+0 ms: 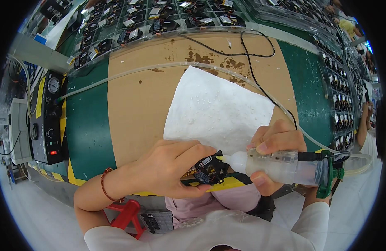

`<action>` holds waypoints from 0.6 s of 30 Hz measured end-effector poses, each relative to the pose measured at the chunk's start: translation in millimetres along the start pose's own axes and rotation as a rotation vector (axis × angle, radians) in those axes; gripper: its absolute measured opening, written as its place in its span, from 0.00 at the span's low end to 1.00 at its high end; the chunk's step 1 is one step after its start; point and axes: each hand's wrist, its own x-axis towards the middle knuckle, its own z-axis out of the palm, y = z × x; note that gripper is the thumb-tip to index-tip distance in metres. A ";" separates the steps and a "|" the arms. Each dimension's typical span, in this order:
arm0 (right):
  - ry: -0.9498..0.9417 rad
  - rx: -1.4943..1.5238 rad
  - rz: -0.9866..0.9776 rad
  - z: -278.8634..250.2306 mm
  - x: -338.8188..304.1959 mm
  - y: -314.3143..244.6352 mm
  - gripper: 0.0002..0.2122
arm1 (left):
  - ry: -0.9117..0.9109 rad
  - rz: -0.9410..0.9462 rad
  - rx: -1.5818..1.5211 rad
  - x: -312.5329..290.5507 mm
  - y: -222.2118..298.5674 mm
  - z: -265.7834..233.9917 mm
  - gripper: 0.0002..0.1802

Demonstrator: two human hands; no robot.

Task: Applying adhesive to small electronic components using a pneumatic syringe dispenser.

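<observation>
Pinching a round black part [214, 169], the left fingers [200, 151] sit beside a syringe [282, 168] (green-ended) gripped by the right fingers [280, 141].

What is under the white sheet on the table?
Brown cardboard shows beyond the left and far edges of the white sheet, apparently continuing beneath; whatever it directly covers cannot be seen.

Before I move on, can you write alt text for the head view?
A person's right hand holds a translucent dispensing syringe, its tip at a small black device in the left hand. Beyond them, a white sheet lies on brown cardboard over a green worktable; a black control box stands at left.
</observation>
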 end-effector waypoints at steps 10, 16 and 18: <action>-0.083 0.004 0.018 -4.9 3.9 -3.8 0.19 | -0.059 -0.010 -0.013 -1.1 1.1 -1.0 0.28; -0.079 0.031 0.062 -4.2 2.3 -2.9 0.19 | -0.053 0.001 -0.033 -2.1 -0.7 1.9 0.27; -0.069 0.028 0.053 -4.7 1.5 0.2 0.20 | -0.061 -0.002 -0.026 -1.1 0.9 0.5 0.27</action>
